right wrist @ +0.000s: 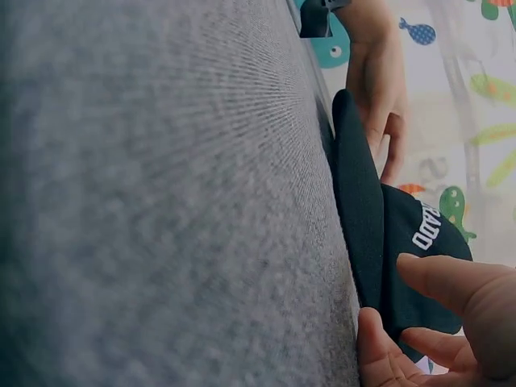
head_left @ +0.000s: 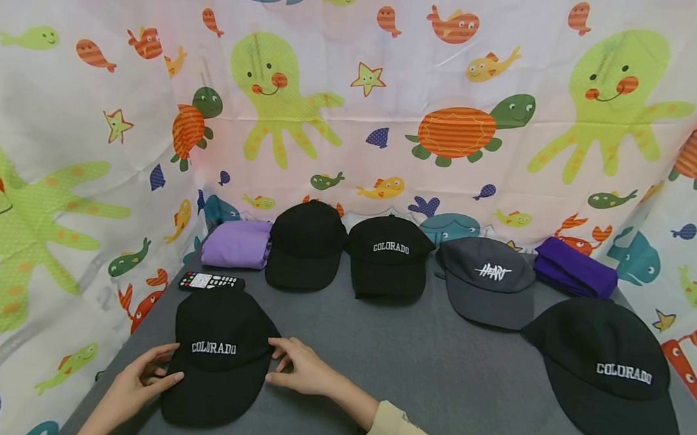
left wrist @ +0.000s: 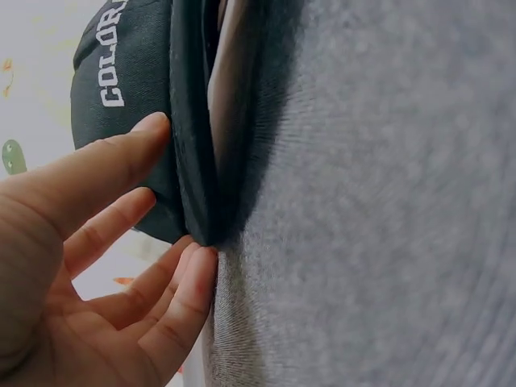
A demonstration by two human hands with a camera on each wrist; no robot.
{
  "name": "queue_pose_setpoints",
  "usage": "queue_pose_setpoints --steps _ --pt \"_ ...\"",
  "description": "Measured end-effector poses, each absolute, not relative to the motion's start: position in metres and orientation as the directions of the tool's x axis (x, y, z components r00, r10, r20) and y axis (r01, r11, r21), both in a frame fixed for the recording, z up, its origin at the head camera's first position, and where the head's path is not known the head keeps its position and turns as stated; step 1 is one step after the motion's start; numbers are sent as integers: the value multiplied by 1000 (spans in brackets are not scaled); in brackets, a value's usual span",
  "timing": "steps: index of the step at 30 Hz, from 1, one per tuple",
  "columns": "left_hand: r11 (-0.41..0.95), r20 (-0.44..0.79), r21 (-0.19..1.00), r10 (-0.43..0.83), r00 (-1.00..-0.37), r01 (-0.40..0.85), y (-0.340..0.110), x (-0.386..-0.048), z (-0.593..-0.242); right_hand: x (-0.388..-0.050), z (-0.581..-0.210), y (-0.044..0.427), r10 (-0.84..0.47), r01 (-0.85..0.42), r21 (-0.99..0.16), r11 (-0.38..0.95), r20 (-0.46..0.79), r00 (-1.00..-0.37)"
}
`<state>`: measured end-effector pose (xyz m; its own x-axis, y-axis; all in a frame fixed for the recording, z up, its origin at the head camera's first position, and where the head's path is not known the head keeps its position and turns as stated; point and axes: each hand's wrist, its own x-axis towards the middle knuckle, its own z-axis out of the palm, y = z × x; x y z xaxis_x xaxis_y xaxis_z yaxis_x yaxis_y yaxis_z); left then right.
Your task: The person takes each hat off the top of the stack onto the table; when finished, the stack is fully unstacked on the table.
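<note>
grey worktop (head_left: 411, 372): my left grip (head_left: 135, 380) and right grip (head_left: 304, 369), both loosely spread, flank a black colorado cap (head_left: 221, 326) near the left edge; four other caps (head_left: 391, 246) lie set down, only this one's adjusting seems left.

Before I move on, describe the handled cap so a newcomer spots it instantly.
On the grey tabletop, go to the head view's lower left. Just nearer than the remote sits a black COLORADO cap, the only cap between the left hand and right hand.
</note>
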<state>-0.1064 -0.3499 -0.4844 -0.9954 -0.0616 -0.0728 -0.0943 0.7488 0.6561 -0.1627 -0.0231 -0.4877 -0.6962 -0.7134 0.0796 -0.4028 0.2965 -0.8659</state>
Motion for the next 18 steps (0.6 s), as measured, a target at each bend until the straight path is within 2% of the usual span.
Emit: queue_pose_setpoints --steps 9,18 --pt "725 -160 673 -49 -986 -145 -349 -108 -480 -166 -487 -25 -695 -321 -903 285 36 -718" --pt "754 -112 647 -55 -992 -115 -345 -108 -481 -166 -487 -23 -705 -335 -896 292 36 -708"
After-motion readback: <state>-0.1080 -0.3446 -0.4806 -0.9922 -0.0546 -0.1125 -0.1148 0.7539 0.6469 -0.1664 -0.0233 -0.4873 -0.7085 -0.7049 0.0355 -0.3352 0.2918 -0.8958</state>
